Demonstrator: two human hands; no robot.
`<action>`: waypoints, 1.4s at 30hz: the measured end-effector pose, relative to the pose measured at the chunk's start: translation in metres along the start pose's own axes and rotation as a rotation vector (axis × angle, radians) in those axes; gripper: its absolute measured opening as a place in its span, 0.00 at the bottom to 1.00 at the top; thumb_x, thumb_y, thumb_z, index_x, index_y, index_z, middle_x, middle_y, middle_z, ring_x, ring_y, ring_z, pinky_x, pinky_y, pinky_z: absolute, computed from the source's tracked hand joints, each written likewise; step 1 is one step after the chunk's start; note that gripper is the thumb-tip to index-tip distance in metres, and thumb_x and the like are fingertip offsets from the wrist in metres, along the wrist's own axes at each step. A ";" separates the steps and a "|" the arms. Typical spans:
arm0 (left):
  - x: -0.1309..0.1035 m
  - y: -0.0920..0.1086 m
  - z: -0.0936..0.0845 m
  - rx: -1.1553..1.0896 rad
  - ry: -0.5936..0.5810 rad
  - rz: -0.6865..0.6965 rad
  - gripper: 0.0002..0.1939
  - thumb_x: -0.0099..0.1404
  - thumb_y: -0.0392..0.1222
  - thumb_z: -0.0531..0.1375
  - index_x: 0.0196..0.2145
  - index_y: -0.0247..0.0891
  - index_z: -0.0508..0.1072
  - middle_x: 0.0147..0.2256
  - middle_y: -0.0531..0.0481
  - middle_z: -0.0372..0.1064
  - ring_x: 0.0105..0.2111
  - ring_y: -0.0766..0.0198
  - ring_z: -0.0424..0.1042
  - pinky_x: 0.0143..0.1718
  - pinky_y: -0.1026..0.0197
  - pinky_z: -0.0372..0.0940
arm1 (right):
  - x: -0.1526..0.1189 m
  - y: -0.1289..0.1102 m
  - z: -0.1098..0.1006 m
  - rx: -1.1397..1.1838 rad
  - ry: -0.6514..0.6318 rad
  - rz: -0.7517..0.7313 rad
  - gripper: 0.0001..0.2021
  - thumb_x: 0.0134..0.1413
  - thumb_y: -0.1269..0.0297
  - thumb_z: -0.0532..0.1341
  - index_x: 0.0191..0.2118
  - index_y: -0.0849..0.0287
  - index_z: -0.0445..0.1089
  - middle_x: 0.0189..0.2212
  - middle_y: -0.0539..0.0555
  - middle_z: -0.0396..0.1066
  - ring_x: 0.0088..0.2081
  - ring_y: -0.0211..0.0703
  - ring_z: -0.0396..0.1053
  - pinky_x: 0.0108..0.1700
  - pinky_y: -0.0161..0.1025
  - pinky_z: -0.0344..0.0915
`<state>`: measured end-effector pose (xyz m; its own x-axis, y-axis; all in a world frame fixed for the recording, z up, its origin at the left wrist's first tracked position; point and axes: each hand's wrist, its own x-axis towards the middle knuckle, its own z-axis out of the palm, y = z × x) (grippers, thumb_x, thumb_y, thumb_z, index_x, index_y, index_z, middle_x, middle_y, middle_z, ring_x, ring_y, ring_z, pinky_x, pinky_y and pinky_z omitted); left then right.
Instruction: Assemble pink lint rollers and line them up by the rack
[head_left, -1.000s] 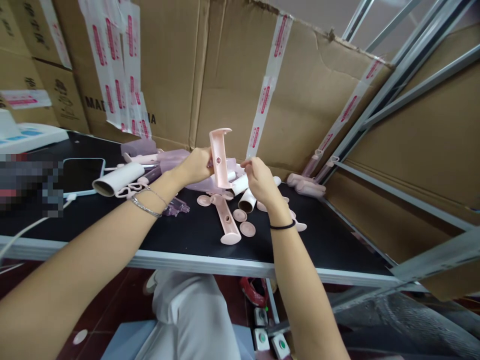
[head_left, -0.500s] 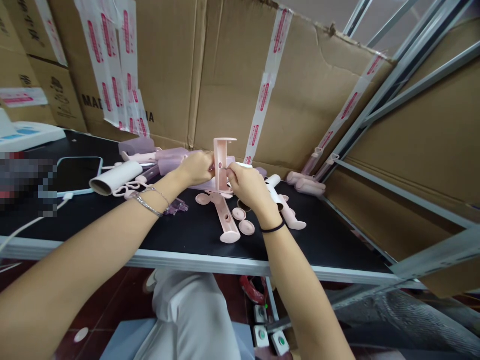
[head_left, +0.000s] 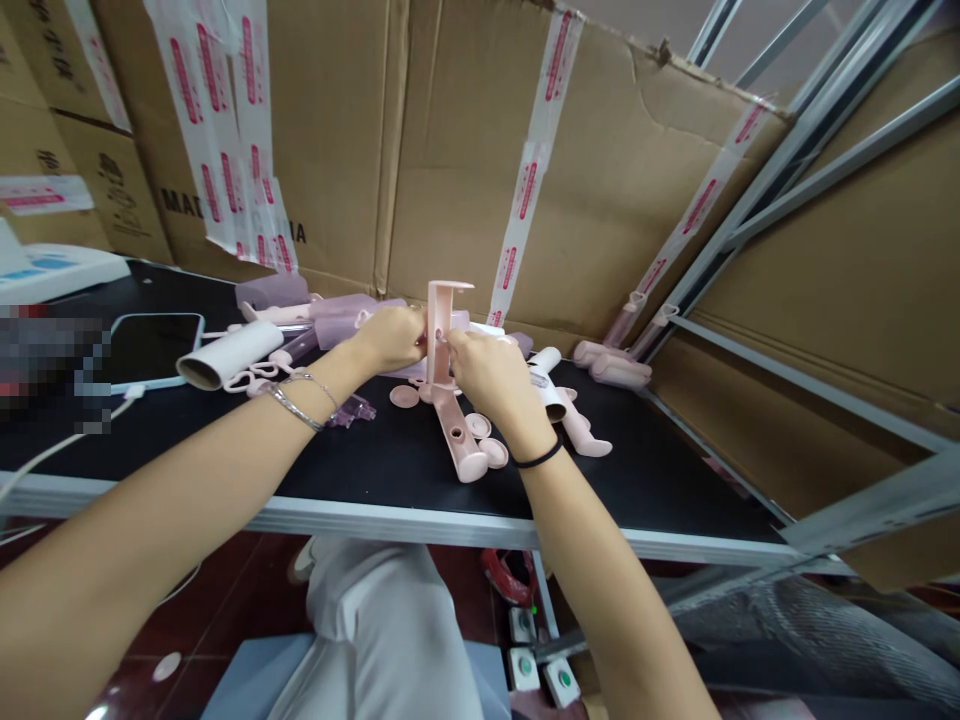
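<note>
A black tabletop (head_left: 645,495) with a silver metal front edge (head_left: 420,522) crossed the lower middle of the frame. A tall brown cardboard panel (head_left: 465,140) closed its back, and grey metal framing (head_left: 750,225) bounded the right side. Black surface stretched from the loose parts to the front edge, widest at lower left and lower right of centre; towards the back, parts crowded near the cardboard.

At the centre of the frame, a pale pink, trough-shaped plastic shell (head_left: 438,305) stood upright, raised in the left hand (head_left: 394,338). That hand was closed on its left side, with some fingertips hidden behind it. The right hand (head_left: 491,375) was curled, its fingertips touching the shell's inner face near a small hole; whether they pinched anything could not be told.

Just below lay a second pale pink trough-shaped shell (head_left: 459,433); whether the raised one touched it was unclear. Round pale pink discs (head_left: 493,453) lay just beside it. Translucent purple plastic pieces (head_left: 345,325) lay behind the left hand, and a white, hollow cardboard tube (head_left: 240,352) rested left of centre.
</note>
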<state>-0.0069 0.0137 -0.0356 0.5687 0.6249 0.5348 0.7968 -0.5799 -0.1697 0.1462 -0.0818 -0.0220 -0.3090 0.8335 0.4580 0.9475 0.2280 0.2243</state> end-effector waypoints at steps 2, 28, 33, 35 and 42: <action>0.000 0.000 0.001 0.012 -0.018 0.008 0.14 0.60 0.38 0.52 0.39 0.29 0.74 0.36 0.34 0.77 0.37 0.46 0.77 0.34 0.54 0.67 | 0.000 -0.001 0.000 -0.007 -0.014 -0.005 0.21 0.70 0.62 0.39 0.45 0.59 0.69 0.38 0.58 0.75 0.39 0.46 0.74 0.36 0.37 0.60; 0.007 0.002 -0.003 -0.094 0.073 -0.303 0.27 0.62 0.41 0.51 0.59 0.34 0.63 0.48 0.36 0.74 0.49 0.44 0.72 0.47 0.48 0.65 | 0.009 0.013 0.007 0.088 -0.024 0.049 0.17 0.63 0.69 0.47 0.46 0.62 0.72 0.41 0.64 0.76 0.43 0.50 0.75 0.41 0.43 0.67; 0.008 -0.007 0.005 -0.135 0.076 -0.357 0.32 0.59 0.36 0.50 0.61 0.28 0.58 0.55 0.30 0.67 0.57 0.40 0.64 0.55 0.39 0.58 | 0.038 0.030 -0.003 0.023 -0.346 0.099 0.17 0.54 0.68 0.57 0.48 0.63 0.74 0.46 0.67 0.75 0.49 0.55 0.73 0.46 0.47 0.69; 0.007 -0.008 0.005 -0.133 0.086 -0.343 0.30 0.60 0.36 0.48 0.61 0.29 0.59 0.56 0.30 0.66 0.57 0.41 0.64 0.56 0.39 0.57 | 0.053 0.048 -0.013 -0.037 -0.437 0.155 0.18 0.53 0.69 0.58 0.50 0.62 0.73 0.48 0.68 0.74 0.50 0.55 0.73 0.48 0.49 0.68; 0.006 -0.005 0.004 -0.105 0.094 -0.280 0.25 0.63 0.38 0.46 0.56 0.32 0.65 0.52 0.34 0.70 0.54 0.44 0.67 0.56 0.40 0.55 | 0.033 0.186 -0.019 -0.133 0.025 0.744 0.21 0.60 0.73 0.48 0.53 0.66 0.71 0.47 0.71 0.71 0.50 0.55 0.71 0.47 0.46 0.66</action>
<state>-0.0069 0.0221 -0.0346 0.3051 0.7198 0.6235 0.8915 -0.4462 0.0788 0.3112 -0.0218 0.0513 0.4050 0.7318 0.5482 0.8894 -0.4544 -0.0505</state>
